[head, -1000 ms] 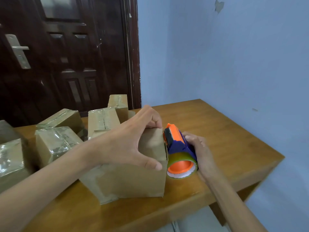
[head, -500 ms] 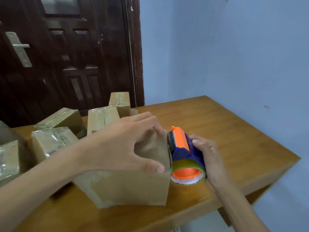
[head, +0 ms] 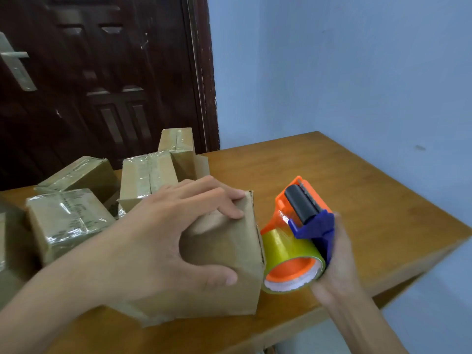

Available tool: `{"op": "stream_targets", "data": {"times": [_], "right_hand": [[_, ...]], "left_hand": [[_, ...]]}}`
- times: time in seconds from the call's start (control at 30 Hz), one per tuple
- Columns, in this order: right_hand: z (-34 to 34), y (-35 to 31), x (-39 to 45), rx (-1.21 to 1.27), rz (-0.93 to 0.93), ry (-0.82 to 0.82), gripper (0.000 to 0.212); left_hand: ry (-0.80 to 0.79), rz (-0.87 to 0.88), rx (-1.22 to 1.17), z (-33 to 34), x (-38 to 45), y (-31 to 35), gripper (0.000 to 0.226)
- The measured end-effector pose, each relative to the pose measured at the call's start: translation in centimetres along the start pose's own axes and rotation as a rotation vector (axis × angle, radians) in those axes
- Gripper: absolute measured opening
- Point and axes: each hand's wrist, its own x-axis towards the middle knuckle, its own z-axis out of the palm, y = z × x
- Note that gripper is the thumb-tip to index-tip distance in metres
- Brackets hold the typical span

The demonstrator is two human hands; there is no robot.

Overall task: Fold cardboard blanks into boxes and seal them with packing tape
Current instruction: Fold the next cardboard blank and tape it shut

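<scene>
Near the table's (head: 370, 190) front edge, a person is taping a cardboard box (head: 224, 251).
Left hand (head: 173, 233) is gripping the box top; right hand (head: 339, 256) is clasping the tape dispenser (head: 298, 233) against its right side. Sealed boxes (head: 66, 221) are sitting toward the far left corner.

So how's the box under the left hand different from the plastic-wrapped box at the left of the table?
The held box shows bare brown cardboard; the wrapped box is covered in shiny clear film. The left hand grips the held box, which sits tilted by the tape dispenser; the wrapped box lies untouched among others. Both are small cardboard boxes.
</scene>
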Motion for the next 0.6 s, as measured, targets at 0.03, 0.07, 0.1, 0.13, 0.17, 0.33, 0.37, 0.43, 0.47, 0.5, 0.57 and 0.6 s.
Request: {"op": "stream_targets", "data": {"times": [0.03, 0.07, 0.1, 0.13, 0.17, 0.33, 0.37, 0.43, 0.47, 0.5, 0.57, 0.6], "right_hand": [[0.2, -0.2, 0.0, 0.002, -0.020, -0.018, 0.077], [0.3, -0.4, 0.1, 0.000, -0.027, -0.026, 0.076], [0.2, -0.5, 0.2, -0.011, -0.024, -0.035, 0.073], [0.2, -0.5, 0.3, -0.018, -0.014, -0.040, 0.067], [0.0, -0.5, 0.5, -0.022, -0.008, -0.047, 0.056], [-0.2, -0.8, 1.0, -0.141, -0.035, -0.030, 0.045], [-0.3, -1.0, 1.1, -0.166, -0.063, -0.021, 0.048], [-0.3, -1.3, 1.2, -0.198, -0.121, 0.014, 0.068], [-0.3, -1.4, 1.2, -0.223, -0.145, 0.017, 0.076], [-0.3, -1.4, 1.1, -0.253, -0.176, 0.006, 0.075], [0.1, -1.2, 0.7, -0.296, -0.228, -0.001, 0.055], [0.4, -1.1, 0.6, -0.307, -0.248, 0.000, 0.043]], "left_hand": [[0.003, 0.001, -0.012, -0.1, -0.1, 0.3, 0.061], [0.004, 0.006, -0.010, -0.1, 0.0, 0.3, 0.060], [-0.006, 0.001, 0.005, -0.2, 0.1, 0.4, 0.061], [-0.010, -0.002, 0.025, -0.2, 0.2, 0.4, 0.063], [-0.008, 0.003, 0.043, -0.2, 0.3, 0.4, 0.066], [0.008, -0.053, 0.051, -0.4, 0.1, 0.7, 0.079], [0.022, -0.045, 0.093, -0.3, 0.2, 0.7, 0.074], [0.058, -0.013, 0.157, -0.2, 0.5, 0.7, 0.063], [0.085, -0.017, 0.132, -0.2, 0.8, 0.9, 0.063], [0.104, -0.039, 0.082, -0.1, 1.0, 1.2, 0.064], [0.079, -0.108, -0.034, -0.3, 1.5, 1.8, 0.056], [0.058, -0.144, -0.118, -0.3, 1.8, 2.1, 0.050]]}}
